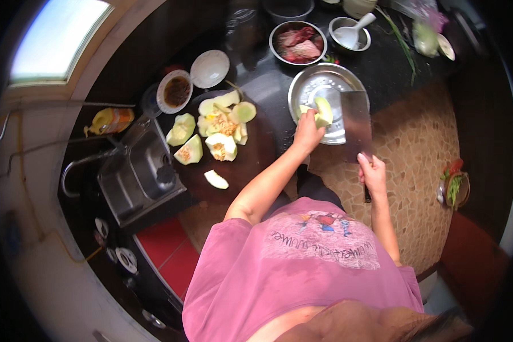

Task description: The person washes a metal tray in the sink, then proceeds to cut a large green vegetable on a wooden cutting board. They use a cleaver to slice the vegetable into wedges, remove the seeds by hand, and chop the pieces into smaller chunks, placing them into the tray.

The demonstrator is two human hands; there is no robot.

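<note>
My left hand [310, 131] reaches over the near left rim of a round metal basin [297, 92], its fingers on pale green melon pieces [323, 110] lying in the basin. My right hand [372, 173] grips the handle of a wide cleaver [357, 128], whose blade extends over the right side of the basin. Left of the basin, cut melon chunks with seeds [224, 126] and peel are heaped on the dark counter. Two melon wedges [189, 149] lie beside the heap, and a thin slice [216, 179] sits nearer to me.
Beyond the basin stand a metal bowl of raw meat [299, 45] and a small bowl with a white ladle [349, 36]. Scallions [399, 38] lie at the right back. A bowl of dark liquid [176, 91], a white bowl [210, 69] and a steel sink [139, 171] are left.
</note>
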